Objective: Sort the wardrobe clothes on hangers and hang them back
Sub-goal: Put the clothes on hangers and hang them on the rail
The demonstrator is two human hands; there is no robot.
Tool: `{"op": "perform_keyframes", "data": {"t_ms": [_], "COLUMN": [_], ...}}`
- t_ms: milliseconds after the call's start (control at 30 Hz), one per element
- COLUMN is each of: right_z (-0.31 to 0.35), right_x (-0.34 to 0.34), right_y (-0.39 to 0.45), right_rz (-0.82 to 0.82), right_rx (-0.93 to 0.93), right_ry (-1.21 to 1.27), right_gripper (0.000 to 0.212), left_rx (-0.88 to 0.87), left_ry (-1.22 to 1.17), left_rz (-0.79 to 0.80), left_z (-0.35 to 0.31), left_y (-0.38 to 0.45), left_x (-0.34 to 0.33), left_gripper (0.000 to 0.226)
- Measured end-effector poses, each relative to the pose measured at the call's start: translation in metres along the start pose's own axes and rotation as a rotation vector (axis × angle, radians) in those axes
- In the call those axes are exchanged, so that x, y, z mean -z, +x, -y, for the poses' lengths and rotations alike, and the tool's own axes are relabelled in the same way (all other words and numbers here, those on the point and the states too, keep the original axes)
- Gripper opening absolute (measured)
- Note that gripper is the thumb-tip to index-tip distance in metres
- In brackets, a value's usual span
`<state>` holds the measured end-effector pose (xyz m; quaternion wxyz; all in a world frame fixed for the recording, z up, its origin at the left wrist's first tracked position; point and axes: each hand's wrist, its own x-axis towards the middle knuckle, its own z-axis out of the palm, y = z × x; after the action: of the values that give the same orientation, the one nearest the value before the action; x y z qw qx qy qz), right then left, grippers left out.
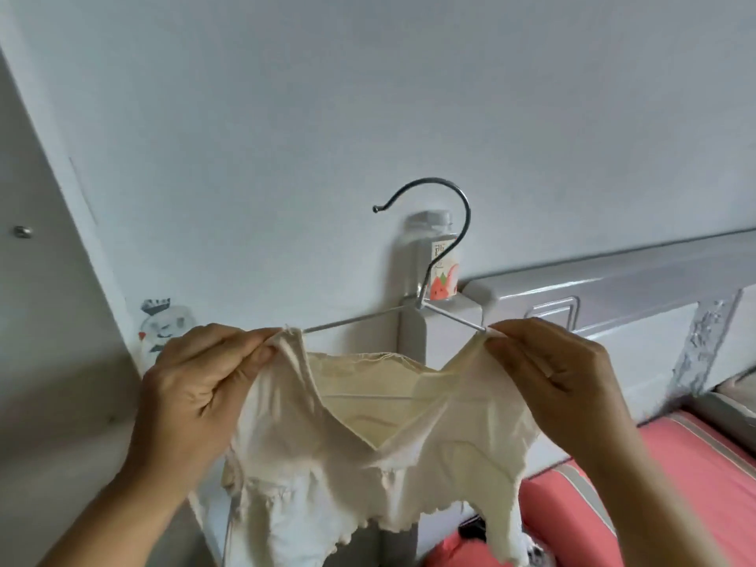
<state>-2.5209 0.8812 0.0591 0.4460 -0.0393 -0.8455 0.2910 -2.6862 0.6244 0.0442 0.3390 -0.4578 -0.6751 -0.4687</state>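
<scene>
A small cream top (368, 456) with ruffled edges hangs on a thin metal hanger (446, 255), held up in front of a pale wall. My left hand (204, 386) pinches the top's left shoulder strap at the end of the hanger's left arm. My right hand (556, 374) pinches the right strap at the hanger's right arm. The hanger's hook points up and curls to the left, free of any rail. The hanger's lower bar shows through the neckline.
A grey bed headboard (613, 288) runs to the right, with a clear bottle (439, 259) bearing a strawberry label on its post. A pink striped mattress (654, 493) lies at lower right. A grey panel (45, 321) stands at left, a cartoon sticker (163, 321) beside it.
</scene>
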Motion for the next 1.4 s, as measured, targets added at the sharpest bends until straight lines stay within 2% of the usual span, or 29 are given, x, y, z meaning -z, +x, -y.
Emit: {"op": "perform_keyframes", "data": {"t_ms": [133, 233, 367, 433, 533, 600, 633, 733, 867, 1000, 1133, 1267, 1300, 1400], "right_z": [-0.002, -0.014, -0.026, -0.024, -0.017, -0.008, -0.002, 0.014, 0.042, 0.079, 0.111, 0.136, 0.142, 0.174], "right_x": [-0.011, -0.002, 0.011, 0.011, 0.0, -0.01, -0.015, -0.033, -0.056, -0.079, -0.101, -0.126, -0.131, -0.15], "right_y": [0.02, 0.035, 0.048, 0.053, 0.057, 0.059, 0.059, 0.057, 0.051, 0.042, 0.037, 0.038, 0.037, 0.031], "right_rz": [-0.03, -0.032, 0.083, 0.091, 0.12, 0.139, 0.151, 0.206, 0.277, 0.32, 0.399, 0.54, 0.556, 0.555], "right_rx": [0.018, -0.02, -0.067, -0.066, -0.016, 0.003, 0.016, 0.058, 0.134, 0.191, 0.289, 0.375, 0.397, 0.474], "right_ry": [0.045, 0.188, 0.27, 0.273, 0.324, 0.372, 0.409, 0.505, 0.624, 0.682, 0.708, 0.732, 0.734, 0.771], "right_gripper": [0.018, 0.005, 0.046, 0.049, 0.036, 0.011, 0.01, 0.025, 0.012, 0.013, 0.012, 0.017, 0.012, 0.025], "left_rx": [0.08, 0.094, 0.054, 0.058, 0.073, 0.095, 0.109, 0.164, 0.221, 0.3, 0.357, 0.334, 0.34, 0.334], "left_ry": [0.01, 0.051, 0.153, 0.212, 0.348, 0.448, 0.491, 0.684, 0.931, 1.063, 1.123, 1.213, 1.231, 1.336], "left_rz": [-0.026, -0.051, -0.073, -0.106, -0.102, -0.104, -0.102, -0.08, -0.053, -0.049, -0.132, -0.213, -0.232, -0.276], "left_z": [-0.006, -0.029, -0.06, -0.07, -0.082, -0.088, -0.089, -0.1, -0.124, -0.139, -0.14, -0.148, -0.15, -0.157], "left_y": [0.002, 0.002, 0.007, 0.009, 0.006, -0.001, -0.005, -0.016, -0.023, -0.034, -0.048, -0.067, -0.07, -0.078], "left_x": [0.03, 0.043, 0.043, 0.048, 0.061, 0.075, 0.083, 0.114, 0.13, 0.13, 0.164, 0.218, 0.229, 0.267], "left_gripper": [0.03, 0.026, 0.023, 0.016, 0.014, 0.019, 0.021, 0.034, 0.047, 0.049, 0.042, 0.056, 0.057, 0.057]}}
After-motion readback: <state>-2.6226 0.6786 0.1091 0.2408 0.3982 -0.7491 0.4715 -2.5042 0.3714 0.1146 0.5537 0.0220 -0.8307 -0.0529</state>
